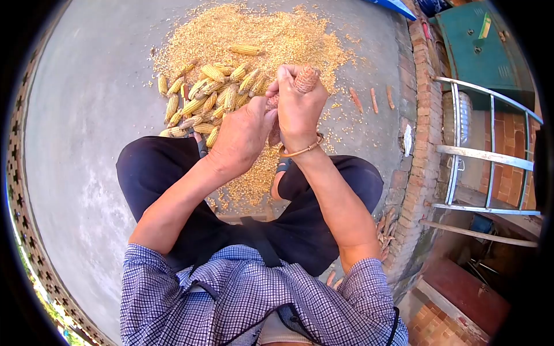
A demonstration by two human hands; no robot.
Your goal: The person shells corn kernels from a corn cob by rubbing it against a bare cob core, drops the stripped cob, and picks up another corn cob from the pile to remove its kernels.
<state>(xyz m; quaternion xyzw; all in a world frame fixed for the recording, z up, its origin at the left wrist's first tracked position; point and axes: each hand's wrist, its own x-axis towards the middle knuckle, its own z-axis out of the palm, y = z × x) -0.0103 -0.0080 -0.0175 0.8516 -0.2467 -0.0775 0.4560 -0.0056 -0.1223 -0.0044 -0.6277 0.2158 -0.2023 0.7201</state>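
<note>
My right hand (300,109) is closed around a reddish corncob (307,79), whose end sticks out above the fist. Close against it, my left hand (241,131) has its fingers pressed together on another reddish cob (272,102), partly hidden between the hands. Below the hands, part of a cob shows, its lower end near the right wrist. Just beyond the left hand lies a pile of yellow corn ears (212,99) with kernels still on. Loose kernels (254,29) spread behind the pile, and more lie between my legs.
Bare cobs (374,101) lie on the grey floor (86,115) to the right. More cobs (385,233) rest by a low brick edge (424,144). Beyond it stand a metal frame (490,155) and a green cabinet (476,46). My bent knees flank the work area.
</note>
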